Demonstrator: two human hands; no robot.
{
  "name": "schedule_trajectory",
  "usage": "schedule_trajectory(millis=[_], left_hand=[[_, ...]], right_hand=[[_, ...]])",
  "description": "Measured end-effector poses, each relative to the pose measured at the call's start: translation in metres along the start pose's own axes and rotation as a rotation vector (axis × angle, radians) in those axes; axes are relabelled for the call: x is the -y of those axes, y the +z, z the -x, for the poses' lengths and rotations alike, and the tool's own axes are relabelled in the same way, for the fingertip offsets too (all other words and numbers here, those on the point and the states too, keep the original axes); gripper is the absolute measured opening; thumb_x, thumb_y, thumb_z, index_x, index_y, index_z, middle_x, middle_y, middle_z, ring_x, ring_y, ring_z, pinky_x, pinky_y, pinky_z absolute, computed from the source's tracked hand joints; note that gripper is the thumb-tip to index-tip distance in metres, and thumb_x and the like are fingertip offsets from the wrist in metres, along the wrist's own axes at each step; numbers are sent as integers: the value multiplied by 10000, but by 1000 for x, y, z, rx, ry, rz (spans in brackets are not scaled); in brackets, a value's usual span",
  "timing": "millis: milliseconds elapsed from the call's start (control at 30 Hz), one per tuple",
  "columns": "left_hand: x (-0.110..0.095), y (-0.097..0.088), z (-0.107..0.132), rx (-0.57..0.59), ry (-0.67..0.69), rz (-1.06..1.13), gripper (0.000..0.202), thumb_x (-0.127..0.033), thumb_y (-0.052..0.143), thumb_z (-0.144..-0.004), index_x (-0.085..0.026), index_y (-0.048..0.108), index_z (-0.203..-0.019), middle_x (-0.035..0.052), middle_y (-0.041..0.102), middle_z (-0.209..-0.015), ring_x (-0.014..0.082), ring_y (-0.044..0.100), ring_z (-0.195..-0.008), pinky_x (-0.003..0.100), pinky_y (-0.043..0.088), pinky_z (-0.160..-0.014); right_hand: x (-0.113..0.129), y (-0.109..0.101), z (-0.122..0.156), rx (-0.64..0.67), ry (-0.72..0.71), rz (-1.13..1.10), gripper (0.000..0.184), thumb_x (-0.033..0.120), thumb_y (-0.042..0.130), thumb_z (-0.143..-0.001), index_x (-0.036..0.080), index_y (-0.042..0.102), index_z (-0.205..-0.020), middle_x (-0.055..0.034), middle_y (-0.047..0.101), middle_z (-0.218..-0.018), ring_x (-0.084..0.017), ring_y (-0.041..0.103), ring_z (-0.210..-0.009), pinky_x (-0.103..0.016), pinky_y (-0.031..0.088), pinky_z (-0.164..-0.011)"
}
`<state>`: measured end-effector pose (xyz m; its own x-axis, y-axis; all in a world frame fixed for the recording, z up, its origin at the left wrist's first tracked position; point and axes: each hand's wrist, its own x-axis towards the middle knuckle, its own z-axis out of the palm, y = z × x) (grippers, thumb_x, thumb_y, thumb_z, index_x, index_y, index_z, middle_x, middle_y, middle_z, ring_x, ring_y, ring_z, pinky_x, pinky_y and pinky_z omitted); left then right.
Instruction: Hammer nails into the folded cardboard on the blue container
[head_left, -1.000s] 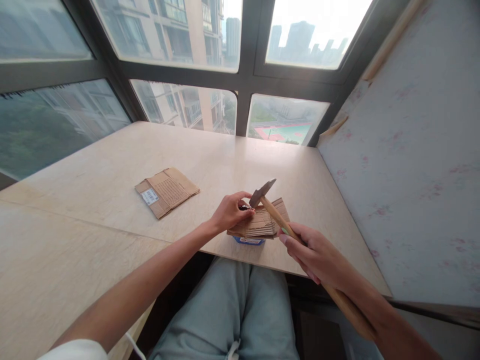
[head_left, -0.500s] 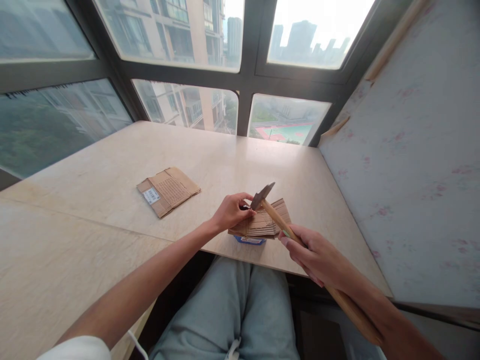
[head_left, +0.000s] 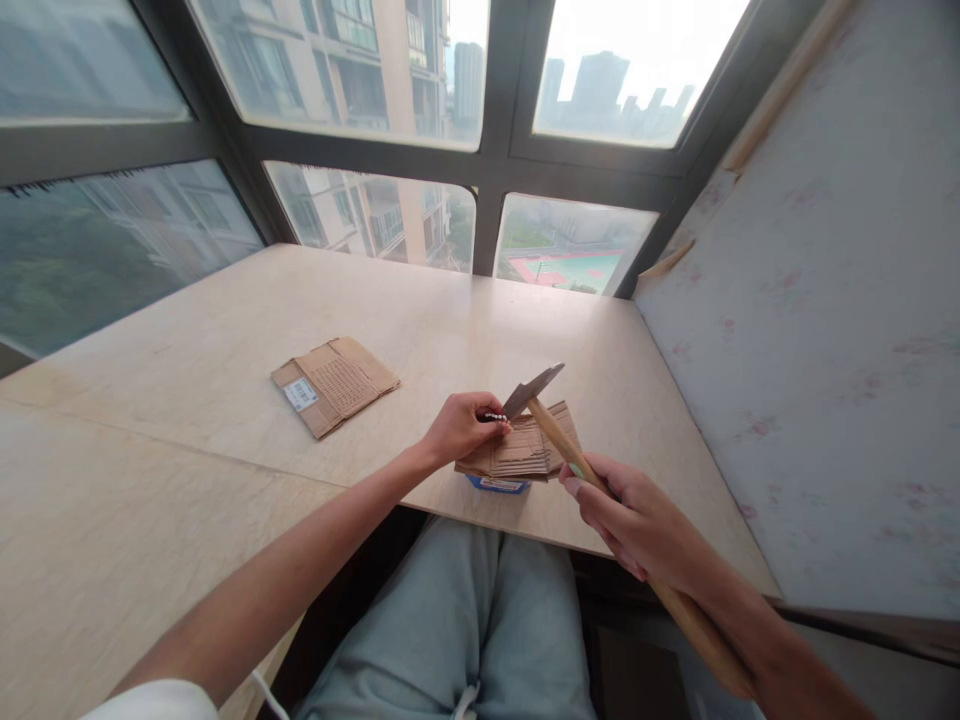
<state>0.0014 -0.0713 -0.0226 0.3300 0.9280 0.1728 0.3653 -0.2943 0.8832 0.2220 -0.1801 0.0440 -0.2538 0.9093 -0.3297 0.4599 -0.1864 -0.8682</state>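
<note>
My right hand (head_left: 626, 510) is closed round the wooden handle of a hammer (head_left: 555, 432). Its metal head is over a folded piece of corrugated cardboard (head_left: 517, 455), close to the fingertips of my left hand (head_left: 463, 428). Those fingers pinch a small dark piece with a row of white bead-like dots (head_left: 496, 417), just above the cardboard; its kind is too small to make out. Whether the hammer head touches it, I cannot tell. Under the cardboard, a blue box or packet (head_left: 498, 485) shows only its front edge.
Another flattened piece of cardboard (head_left: 337, 385) with a white label lies to the left on the pale stone ledge (head_left: 420, 310). Windows (head_left: 375, 220) border the ledge at the back and left. A papered wall (head_left: 825, 330) rises at the right. My legs are below the front edge.
The hammer head has shifted slightly to the right, a little away from my left fingertips. My left hand still pinches the small dotted piece in nearly the same place.
</note>
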Motion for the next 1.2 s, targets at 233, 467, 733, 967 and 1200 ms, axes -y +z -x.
schedule_trajectory(millis=[233,467,733,967,1200], left_hand=[[-1,-1,-1,17,16,-4,121,-276,743,-742,-164,714,-777,15,736,-780,172,672,-755,247,488,-660],[-2,-1,0,0,10,-17,146,-298,753,-743,-169,721,-806,26,751,-808,185,686,-778,266,508,-693],[4,-2,0,45,-5,104,235,-306,784,-730,-146,721,-889,46,755,-863,207,697,-818,289,525,-723],[5,-8,2,84,33,139,291,-288,801,-711,-161,692,-948,28,736,-882,194,692,-834,291,551,-744],[0,-21,6,116,77,137,371,-245,775,-744,-177,658,-1089,75,730,-1052,212,699,-988,343,571,-868]], right_hand=[[1,2,-5,-4,-3,34,286,477,489,-950,212,493,-842,99,433,-538,-47,385,-270,-139,231,-246],[4,-1,1,-20,-9,-76,319,526,489,-944,209,524,-934,110,419,-509,-49,354,-261,-136,245,-248],[5,8,-6,20,-39,-95,292,483,492,-959,221,480,-830,118,411,-483,-46,354,-258,-128,234,-243],[5,8,-6,27,-30,-113,299,497,500,-953,210,501,-871,111,436,-521,-38,356,-267,-124,246,-247],[3,8,-1,4,-10,-85,321,524,504,-945,205,542,-948,112,417,-508,-46,347,-275,-132,245,-251]])
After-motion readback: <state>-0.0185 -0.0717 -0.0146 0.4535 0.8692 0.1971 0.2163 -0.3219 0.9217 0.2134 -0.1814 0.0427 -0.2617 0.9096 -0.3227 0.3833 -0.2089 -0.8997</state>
